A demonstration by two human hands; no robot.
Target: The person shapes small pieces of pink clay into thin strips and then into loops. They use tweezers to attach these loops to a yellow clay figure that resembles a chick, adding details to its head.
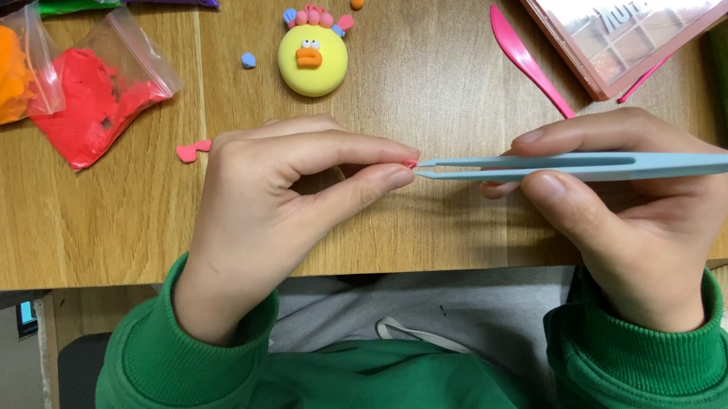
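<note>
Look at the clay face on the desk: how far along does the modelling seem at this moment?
Done: the yellow clay face already has eyes, an orange beak and a pink-and-blue crest. In hand: the left hand pinches a tiny red bit at the tip of the blue tweezers, held by the right hand. Left: loose pink pieces, a blue bit and an orange ball lie unattached.

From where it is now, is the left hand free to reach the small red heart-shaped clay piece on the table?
Probably not: the left hand pinches a tiny red bit against the tweezers; the red heart piece lies close, nothing between.
</note>
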